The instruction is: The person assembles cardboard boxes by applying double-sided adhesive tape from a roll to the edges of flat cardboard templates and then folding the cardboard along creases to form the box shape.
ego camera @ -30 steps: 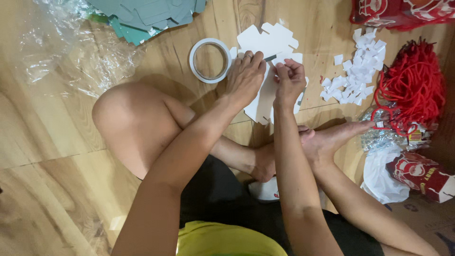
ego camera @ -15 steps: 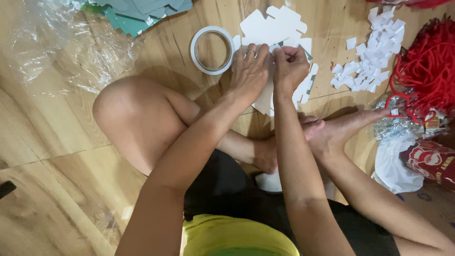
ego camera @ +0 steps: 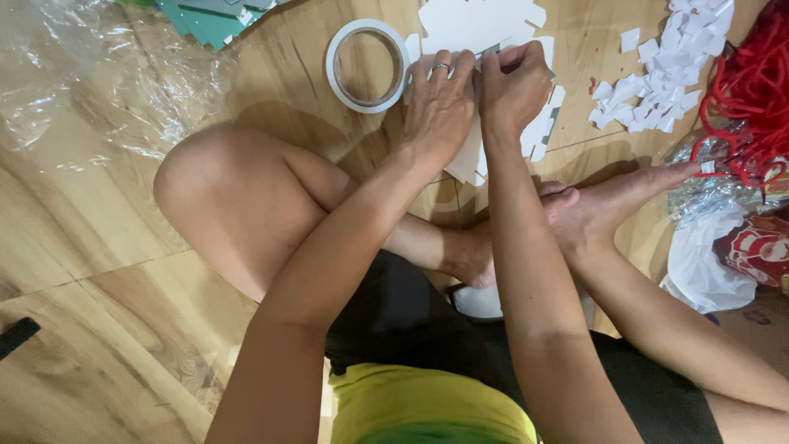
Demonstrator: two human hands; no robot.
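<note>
- Clear plastic sheeting [ego camera: 90, 74], one crumpled spread, is lying at the far left of the wooden floor [ego camera: 74, 247]; it is looking thin and slippery.
- Teal card sheets [ego camera: 209, 18], a small stack whose count cannot be told, are sitting at the far edge, cut off by the frame.
- Tape roll [ego camera: 367, 65], one white ring, is lying flat just left of the hands; it is looking light and stiff, and is easiest taken by its rim.
- Left hand [ego camera: 436, 103] is resting palm down on the white card piece [ego camera: 468, 156], fingers pressed together and pinning it; one ring is showing on a finger.
- White card piece, one in work, is lying on the floor under both hands, far centre; it is probably light, stiff enough to keep its shape, and prone to creasing, so edge grips suit it.
- Right hand [ego camera: 514, 82] is curled, fingertips pinching something thin at the card's far edge, possibly a tape liner; the view is too tight to be sure.
- White cut-out [ego camera: 481, 20], one large piece at least, is lying just beyond the hands.
- White paper scraps [ego camera: 649, 78], many, uncounted, are scattered to the right.
- Red cord bundle [ego camera: 756, 90], one soft tangle, is sitting far right.
</note>
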